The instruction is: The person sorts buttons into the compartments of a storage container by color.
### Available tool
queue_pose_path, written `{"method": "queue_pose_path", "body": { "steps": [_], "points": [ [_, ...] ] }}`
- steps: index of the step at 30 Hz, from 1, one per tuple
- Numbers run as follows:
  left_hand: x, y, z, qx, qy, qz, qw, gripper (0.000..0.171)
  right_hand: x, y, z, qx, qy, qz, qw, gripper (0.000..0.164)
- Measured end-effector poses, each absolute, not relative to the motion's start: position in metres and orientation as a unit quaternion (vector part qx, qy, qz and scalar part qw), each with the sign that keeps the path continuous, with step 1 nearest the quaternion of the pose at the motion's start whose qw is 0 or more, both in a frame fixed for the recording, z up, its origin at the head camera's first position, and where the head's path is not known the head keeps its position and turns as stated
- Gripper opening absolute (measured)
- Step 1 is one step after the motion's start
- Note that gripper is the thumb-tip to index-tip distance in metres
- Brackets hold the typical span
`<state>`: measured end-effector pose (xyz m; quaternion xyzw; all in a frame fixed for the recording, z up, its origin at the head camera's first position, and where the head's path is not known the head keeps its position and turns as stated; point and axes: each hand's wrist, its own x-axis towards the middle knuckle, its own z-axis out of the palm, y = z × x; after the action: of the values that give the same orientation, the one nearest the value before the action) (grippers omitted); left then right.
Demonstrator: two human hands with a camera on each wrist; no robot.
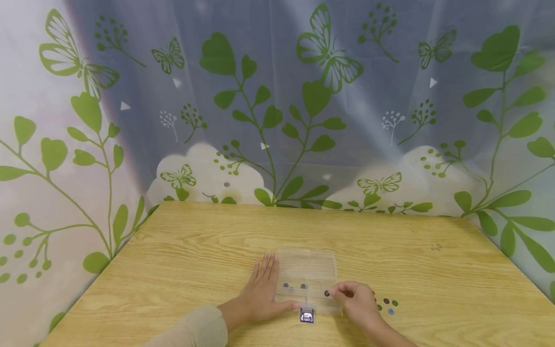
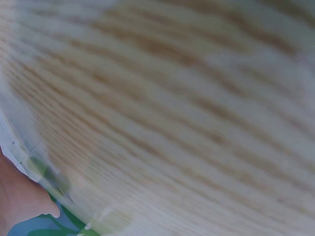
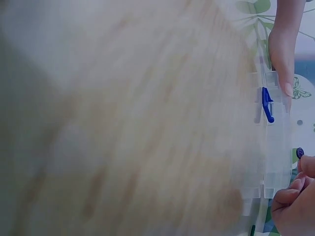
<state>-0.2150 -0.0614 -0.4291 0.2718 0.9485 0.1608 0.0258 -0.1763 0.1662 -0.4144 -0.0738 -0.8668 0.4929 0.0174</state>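
Left hand [image 1: 259, 295]: clear plastic box [image 1: 308, 265] beside our straight fingers [image 1: 270, 266]
Right hand [image 1: 359, 302]: round dark-purple button [image 1: 327, 293] pinched between our curled fingers [image 1: 341, 286]

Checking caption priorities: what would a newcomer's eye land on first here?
Probably the leafy backdrop, dominating the head view behind the wooden table. Next, the open clear box: left hand along its left side, right hand pinching a dark button over its right part. Loose coloured buttons lie right of that hand.
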Motion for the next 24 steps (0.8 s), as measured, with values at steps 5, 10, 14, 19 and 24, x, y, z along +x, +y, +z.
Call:
{"method": "queue_pose_path", "body": {
  "steps": [5,10,14,19,24],
  "points": [
    [-0.215,-0.062,-0.428,0.272,0.948,0.162,0.026,0.106,-0.176,0.165,-0.415,-0.058,-0.873,0.484,0.029,0.009],
    [-0.214,-0.062,-0.429,0.272,0.948,0.165,0.028,0.107,-0.177,0.166,-0.416,-0.064,-0.870,0.489,0.022,0.008],
    [-0.215,-0.062,-0.429,0.271,0.948,0.164,0.030,0.107,-0.177,0.167,-0.415,-0.065,-0.866,0.495,0.017,0.008],
    [-0.215,-0.062,-0.429,0.270,0.948,0.165,0.029,0.107,-0.179,0.171,-0.412,-0.062,-0.862,0.503,0.017,0.009],
    [-0.215,-0.062,-0.428,0.269,0.948,0.164,0.028,0.106,-0.180,0.178,-0.405,-0.064,-0.861,0.505,0.019,0.013]
  ]
}}
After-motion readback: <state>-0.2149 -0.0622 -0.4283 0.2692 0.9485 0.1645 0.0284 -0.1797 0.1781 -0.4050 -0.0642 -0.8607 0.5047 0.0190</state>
